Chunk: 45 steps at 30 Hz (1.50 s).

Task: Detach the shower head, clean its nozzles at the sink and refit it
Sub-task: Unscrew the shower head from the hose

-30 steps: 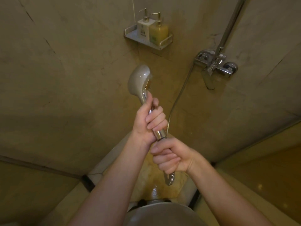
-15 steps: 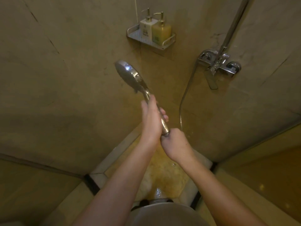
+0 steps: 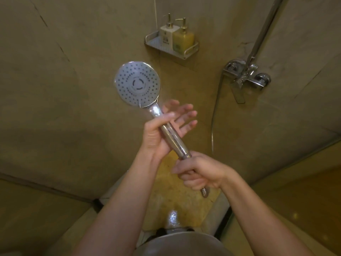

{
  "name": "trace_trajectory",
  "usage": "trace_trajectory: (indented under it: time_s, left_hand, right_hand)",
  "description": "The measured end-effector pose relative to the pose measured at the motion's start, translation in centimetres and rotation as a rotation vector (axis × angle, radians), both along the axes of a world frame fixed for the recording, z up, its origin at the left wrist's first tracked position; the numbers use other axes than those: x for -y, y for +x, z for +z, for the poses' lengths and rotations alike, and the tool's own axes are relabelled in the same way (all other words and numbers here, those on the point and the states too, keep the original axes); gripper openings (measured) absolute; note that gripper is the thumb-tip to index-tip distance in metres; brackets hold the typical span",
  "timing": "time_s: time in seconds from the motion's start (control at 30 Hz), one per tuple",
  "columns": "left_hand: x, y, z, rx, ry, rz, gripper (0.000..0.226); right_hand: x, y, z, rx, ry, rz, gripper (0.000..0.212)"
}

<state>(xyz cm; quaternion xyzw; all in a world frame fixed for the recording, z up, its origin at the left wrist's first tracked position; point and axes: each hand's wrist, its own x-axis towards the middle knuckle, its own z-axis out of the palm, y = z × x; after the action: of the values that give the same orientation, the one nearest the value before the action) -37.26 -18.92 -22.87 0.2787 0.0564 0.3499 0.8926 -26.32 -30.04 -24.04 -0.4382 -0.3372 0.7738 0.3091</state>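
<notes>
The chrome shower head (image 3: 137, 84) is held up in front of the wall, its round nozzle face turned toward me. Its handle (image 3: 173, 137) slants down to the right. My left hand (image 3: 162, 132) lies under the handle with the fingers spread straight and the thumb across the top. My right hand (image 3: 199, 174) grips the joint at the handle's base, where the ribbed metal hose (image 3: 204, 192) comes out below the fist. The hose (image 3: 215, 115) runs up the wall to the mixer tap.
A chrome mixer tap (image 3: 246, 78) with a riser pipe (image 3: 265, 28) is mounted on the right wall. A small wall shelf (image 3: 186, 52) carries two pump bottles (image 3: 182, 38). A rounded metal rim (image 3: 180, 241) sits at the bottom centre above the wet yellow floor (image 3: 177, 206).
The shower head has rotated so its nozzle face now points at me, and it sits further left. My left hand has loosened from a grip to spread fingers; the right keeps its hold.
</notes>
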Motion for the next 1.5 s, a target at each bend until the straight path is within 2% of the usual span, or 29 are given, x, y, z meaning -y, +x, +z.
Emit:
trace_trajectory:
  time_s: [0.07, 0.13, 0.17, 0.27, 0.37, 0.47, 0.53, 0.6, 0.67, 0.73, 0.8, 0.9, 1.03, 1.07, 1.17, 1.27, 1.33, 1.37, 1.43, 1.5]
  left_hand:
    - [0.3, -0.1, 0.3, 0.119, -0.052, -0.116, 0.04]
    - [0.5, 0.1, 0.5, 0.18, -0.094, -0.205, 0.024]
    - [0.6, 0.3, 0.7, 0.214, -0.122, -0.248, 0.023]
    - [0.5, 0.8, 1.2, 0.091, -0.122, -0.221, 0.049]
    - [0.7, 1.1, 1.4, -0.227, -0.145, 0.016, 0.057]
    - [1.9, 1.6, 1.8, -0.558, -0.221, 0.354, 0.047]
    - [2.7, 1.8, 2.1, -0.614, -0.193, 0.511, 0.041]
    - [3.2, 2.1, 2.3, -0.636, -0.108, 0.579, 0.044]
    - [3.6, 2.2, 2.3, -0.676, -0.03, 0.614, 0.037]
    - [3.8, 2.1, 2.1, -0.692, 0.037, 0.628, 0.023]
    - [3.8, 1.7, 2.2, -0.657, 0.09, 0.614, 0.019]
    - [2.7, 1.1, 2.7, -0.497, 0.085, 0.559, 0.012]
    - [1.9, 0.2, 3.0, -0.127, -0.005, 0.229, 0.014]
    - [2.0, 0.0, 3.0, -0.033, -0.04, 0.129, 0.021]
    - [2.3, -0.1, 3.5, 0.228, -0.08, -0.169, 0.04]
    - [2.3, 0.7, 4.0, 0.287, -0.061, -0.247, 0.037]
    - [2.3, 1.2, 3.9, 0.296, -0.104, -0.307, 0.021]
    - [2.2, 1.4, 3.8, 0.263, -0.122, -0.314, 0.021]
    - [2.1, 1.7, 3.5, 0.151, -0.149, -0.305, 0.035]
    - [2.0, 1.9, 3.3, -0.051, -0.139, -0.192, 0.048]
  right_hand:
    - [-0.1, -0.1, 0.0, -0.186, -0.094, 0.12, 0.046]
    - [-0.1, -0.4, -0.2, -0.357, -0.165, 0.205, 0.048]
    - [-0.1, -0.6, -0.4, -0.41, -0.179, 0.221, 0.047]
    - [0.1, -0.8, -0.7, -0.428, -0.163, 0.156, 0.048]
    - [0.4, -0.8, -0.7, -0.102, -0.051, -0.05, 0.046]
    - [0.2, -1.1, -0.3, 0.461, 0.103, -0.195, 0.045]
    - [0.0, -1.2, -0.2, 0.877, 0.222, -0.236, 0.041]
    - [0.0, -1.3, -0.4, 1.151, 0.31, -0.315, 0.028]
    - [0.0, -1.3, -0.5, 1.339, 0.389, -0.385, 0.02]
    - [0.0, -1.1, -0.6, 1.392, 0.444, -0.428, 0.022]
    - [-0.1, -0.6, -0.5, 1.281, 0.444, -0.455, 0.029]
    - [0.3, -0.2, 0.0, 0.937, 0.416, -0.377, 0.043]
    - [1.2, -1.1, 1.0, 0.318, 0.305, -0.27, 0.05]
    - [1.4, -1.2, 1.1, 0.16, 0.256, -0.241, 0.05]
    - [2.0, -1.1, 1.4, -0.267, 0.081, 0.002, 0.046]
    - [2.1, -1.3, 1.3, -0.621, -0.049, 0.25, 0.045]
    - [2.0, -1.4, 1.0, -0.702, -0.078, 0.285, 0.043]
    - [2.0, -1.5, 0.7, -0.707, -0.083, 0.267, 0.043]
    - [2.0, -1.3, 0.2, -0.641, -0.079, 0.162, 0.043]
    - [2.3, -1.2, -0.3, -0.49, -0.051, -0.005, 0.044]
